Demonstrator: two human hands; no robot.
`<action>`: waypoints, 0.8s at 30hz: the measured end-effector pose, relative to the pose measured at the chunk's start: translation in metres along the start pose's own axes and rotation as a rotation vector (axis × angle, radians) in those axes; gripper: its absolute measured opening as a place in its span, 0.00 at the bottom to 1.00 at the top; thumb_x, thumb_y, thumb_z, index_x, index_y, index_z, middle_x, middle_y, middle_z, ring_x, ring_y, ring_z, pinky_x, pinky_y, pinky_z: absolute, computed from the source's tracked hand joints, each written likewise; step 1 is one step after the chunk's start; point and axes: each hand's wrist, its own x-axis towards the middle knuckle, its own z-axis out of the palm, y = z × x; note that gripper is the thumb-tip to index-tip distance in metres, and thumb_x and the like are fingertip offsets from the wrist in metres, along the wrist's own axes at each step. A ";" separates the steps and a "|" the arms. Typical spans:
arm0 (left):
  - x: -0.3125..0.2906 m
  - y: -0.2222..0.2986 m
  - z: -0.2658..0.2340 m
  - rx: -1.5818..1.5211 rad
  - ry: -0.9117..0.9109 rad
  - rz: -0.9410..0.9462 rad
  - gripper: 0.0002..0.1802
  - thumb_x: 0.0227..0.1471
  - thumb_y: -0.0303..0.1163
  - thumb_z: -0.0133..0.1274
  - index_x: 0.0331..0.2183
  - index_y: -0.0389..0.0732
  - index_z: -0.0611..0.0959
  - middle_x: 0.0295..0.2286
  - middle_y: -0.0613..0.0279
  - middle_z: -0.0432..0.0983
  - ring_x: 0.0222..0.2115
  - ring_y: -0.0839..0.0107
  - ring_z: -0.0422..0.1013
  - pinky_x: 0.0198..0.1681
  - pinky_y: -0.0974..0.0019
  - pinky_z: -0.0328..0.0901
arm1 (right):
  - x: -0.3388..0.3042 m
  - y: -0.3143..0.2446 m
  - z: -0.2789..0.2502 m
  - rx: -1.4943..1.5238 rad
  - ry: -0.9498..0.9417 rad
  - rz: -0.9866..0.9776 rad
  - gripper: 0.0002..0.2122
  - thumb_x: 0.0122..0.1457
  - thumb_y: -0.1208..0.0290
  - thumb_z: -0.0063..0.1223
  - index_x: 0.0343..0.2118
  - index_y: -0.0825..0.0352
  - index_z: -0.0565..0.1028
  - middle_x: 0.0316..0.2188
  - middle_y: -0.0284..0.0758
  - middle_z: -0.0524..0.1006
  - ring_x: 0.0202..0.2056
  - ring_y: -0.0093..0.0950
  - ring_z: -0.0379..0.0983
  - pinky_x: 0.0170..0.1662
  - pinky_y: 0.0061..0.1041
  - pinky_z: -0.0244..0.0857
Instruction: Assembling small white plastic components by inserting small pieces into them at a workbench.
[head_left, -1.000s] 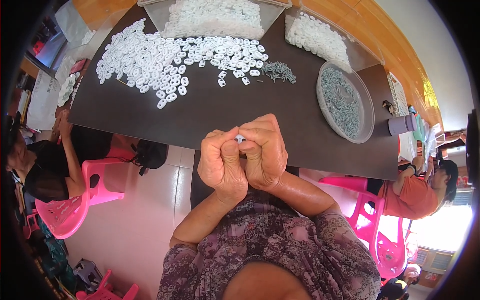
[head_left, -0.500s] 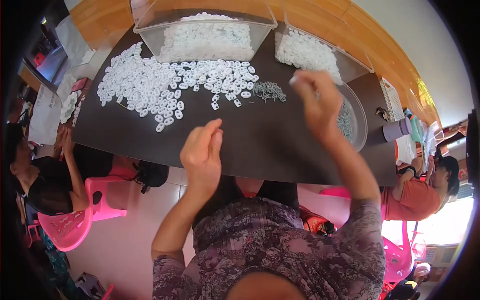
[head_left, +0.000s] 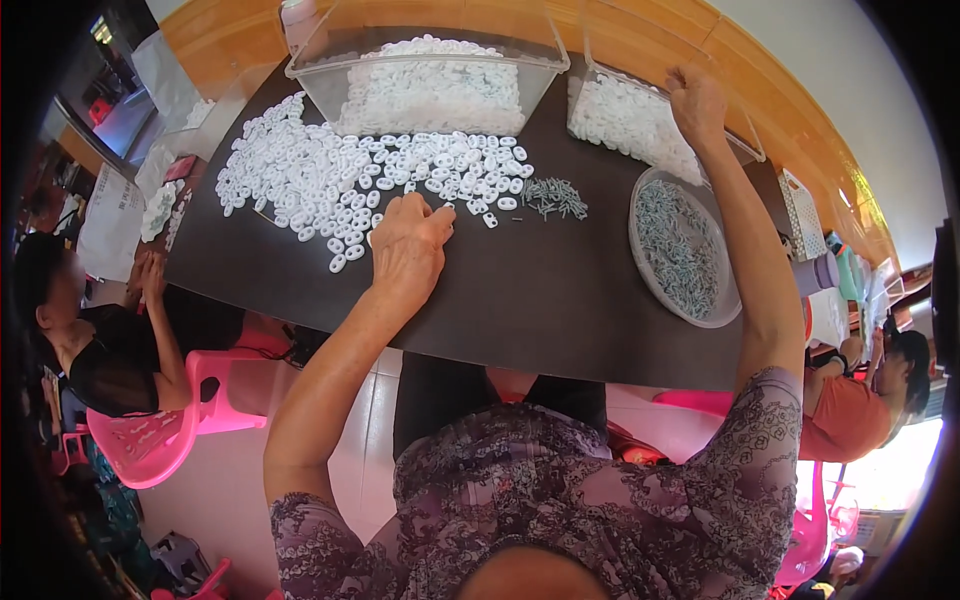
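My left hand point(head_left: 408, 248) rests on the dark table, its fingers curled down at the near edge of a spread of white oval two-holed plastic pieces point(head_left: 300, 170). Its fingertips are hidden, so I cannot tell what is between them. My right hand point(head_left: 697, 108) is raised over the clear bin point(head_left: 745, 145) at the far right, its fingers bent together; whatever they hold is not visible. White pieces point(head_left: 630, 120) fill the lower part of that bin. A small heap of grey screws point(head_left: 553, 198) lies between my hands, and more screws fill a round tub point(head_left: 727, 312) below my right forearm.
A larger clear bin point(head_left: 440, 62) with white pieces stands at the back. A purple cup point(head_left: 818, 277) and a white basket point(head_left: 800, 215) are at the right. People sit at both sides, one on a pink chair point(head_left: 150, 440) at the left.
My right hand has moved up and away from above the tub to over the right bin. My left hand has gone forward and down to the edge of the white pieces. The view has shifted slightly.
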 end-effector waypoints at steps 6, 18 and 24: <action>-0.002 0.003 -0.001 0.007 -0.011 0.049 0.06 0.37 0.21 0.53 0.23 0.40 0.80 0.22 0.60 0.65 0.25 0.63 0.66 0.24 0.62 0.61 | -0.047 -0.069 -0.032 0.199 0.080 -0.297 0.05 0.48 0.77 0.55 0.29 0.66 0.77 0.27 0.39 0.75 0.32 0.36 0.71 0.35 0.30 0.64; -0.003 0.006 -0.006 -0.069 -0.079 -0.012 0.07 0.37 0.22 0.58 0.25 0.40 0.79 0.23 0.60 0.67 0.27 0.62 0.67 0.27 0.61 0.62 | -0.143 -0.152 -0.005 0.463 -0.316 -0.412 0.05 0.42 0.78 0.58 0.24 0.65 0.75 0.21 0.35 0.69 0.28 0.34 0.64 0.30 0.31 0.60; -0.007 0.005 -0.009 -0.012 -0.075 -0.050 0.10 0.37 0.22 0.58 0.27 0.39 0.78 0.23 0.59 0.67 0.28 0.60 0.67 0.28 0.60 0.62 | -0.140 -0.159 0.005 0.381 -0.349 -0.472 0.05 0.43 0.78 0.57 0.20 0.67 0.70 0.22 0.36 0.70 0.28 0.36 0.64 0.30 0.33 0.60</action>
